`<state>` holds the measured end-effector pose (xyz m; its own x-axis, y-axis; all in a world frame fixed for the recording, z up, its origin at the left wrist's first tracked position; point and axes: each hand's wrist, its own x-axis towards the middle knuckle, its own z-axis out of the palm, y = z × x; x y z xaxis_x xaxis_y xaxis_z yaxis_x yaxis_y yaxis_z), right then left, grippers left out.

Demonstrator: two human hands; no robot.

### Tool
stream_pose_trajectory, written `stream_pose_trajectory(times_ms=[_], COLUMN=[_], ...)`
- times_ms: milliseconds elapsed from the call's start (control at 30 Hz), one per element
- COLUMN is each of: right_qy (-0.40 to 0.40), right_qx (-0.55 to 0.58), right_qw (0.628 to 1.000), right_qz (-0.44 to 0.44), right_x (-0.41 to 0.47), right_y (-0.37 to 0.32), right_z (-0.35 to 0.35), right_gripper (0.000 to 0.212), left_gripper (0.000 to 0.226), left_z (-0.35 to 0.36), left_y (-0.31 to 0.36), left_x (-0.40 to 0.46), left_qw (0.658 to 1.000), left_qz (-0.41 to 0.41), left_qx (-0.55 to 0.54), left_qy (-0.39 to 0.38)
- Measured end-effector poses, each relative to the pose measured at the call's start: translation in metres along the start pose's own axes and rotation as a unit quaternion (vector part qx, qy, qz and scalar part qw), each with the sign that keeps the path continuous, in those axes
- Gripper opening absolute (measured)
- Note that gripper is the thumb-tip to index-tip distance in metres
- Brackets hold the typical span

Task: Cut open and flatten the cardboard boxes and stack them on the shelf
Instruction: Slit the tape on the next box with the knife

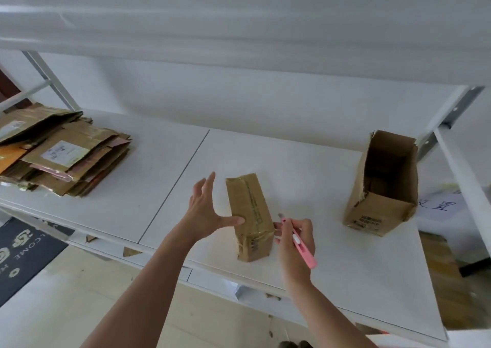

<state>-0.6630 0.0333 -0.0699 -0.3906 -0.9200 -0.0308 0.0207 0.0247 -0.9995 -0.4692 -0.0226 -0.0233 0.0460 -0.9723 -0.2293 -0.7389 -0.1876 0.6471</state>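
A small taped brown box [251,215] stands closed near the front edge of the white shelf [305,167]. My left hand [207,207] is spread beside the box's left face, thumb touching it, fingers straight. On the box's right, my right hand [295,237] grips a pink utility knife [300,242], its blade tip close to the box's right edge. A larger opened box [382,185] stands upright at the right of the shelf. A stack of flattened boxes [58,151] lies at the shelf's far left.
An upper shelf board [239,23] hangs low over the work surface. A metal upright [449,119] frames the right side. Below, a dark welcome mat [24,249] lies on the floor at left, and cardboard scraps [130,252] sit under the shelf's front edge.
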Motion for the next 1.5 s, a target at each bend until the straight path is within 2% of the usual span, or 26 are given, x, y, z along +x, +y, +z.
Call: stream_pose_trajectory(times_ms=[167,267,433,533,600,733,867,1033,1167,1500], right_qy=[0.024,0.03,0.03,0.02,0.001,-0.068,-0.049,-0.104,-0.103,-0.148], right_qx=[0.051,0.061,0.043,0.043,0.059,0.148,0.174,0.21,0.217,0.136], right_qw=[0.993,0.994,0.997,0.998,0.997,0.983,0.976,0.962,0.959,0.978], right_qz=[0.1,0.091,0.061,0.041,0.053,0.083,0.122,0.143,0.153,0.055], right_x=[0.007,0.007,0.017,0.031,0.042,0.059,0.058,0.046,0.049,0.052], right_y=[-0.007,-0.01,-0.014,-0.021,-0.025,-0.032,-0.024,-0.016,-0.018,-0.011], right_z=[0.008,0.009,0.013,0.018,0.021,0.029,0.033,0.027,0.024,0.031], right_gripper=[0.015,0.016,0.015,0.014,0.014,0.015,0.012,0.008,0.008,0.016], left_gripper=[0.137,0.133,0.135,0.136,0.129,0.113,0.103,0.095,0.094,0.099], left_z=[-0.006,-0.007,-0.003,-0.003,-0.003,-0.003,0.006,0.008,0.01,0.009], left_y=[-0.003,-0.003,-0.003,0.0,0.005,0.002,-0.008,-0.009,-0.014,-0.012], left_x=[0.017,0.025,0.033,0.039,0.038,0.021,-0.002,0.004,-0.001,0.004], left_qw=[0.996,0.992,0.992,0.989,0.992,0.998,0.99,0.991,0.992,0.992], left_qz=[0.053,0.064,0.053,0.039,0.016,-0.056,-0.126,-0.123,-0.107,-0.117], left_qx=[-0.004,-0.013,0.016,-0.019,-0.041,-0.014,0.036,0.029,0.009,0.004], left_qy=[-0.068,-0.111,-0.112,-0.14,-0.116,0.005,0.053,0.044,0.064,0.048])
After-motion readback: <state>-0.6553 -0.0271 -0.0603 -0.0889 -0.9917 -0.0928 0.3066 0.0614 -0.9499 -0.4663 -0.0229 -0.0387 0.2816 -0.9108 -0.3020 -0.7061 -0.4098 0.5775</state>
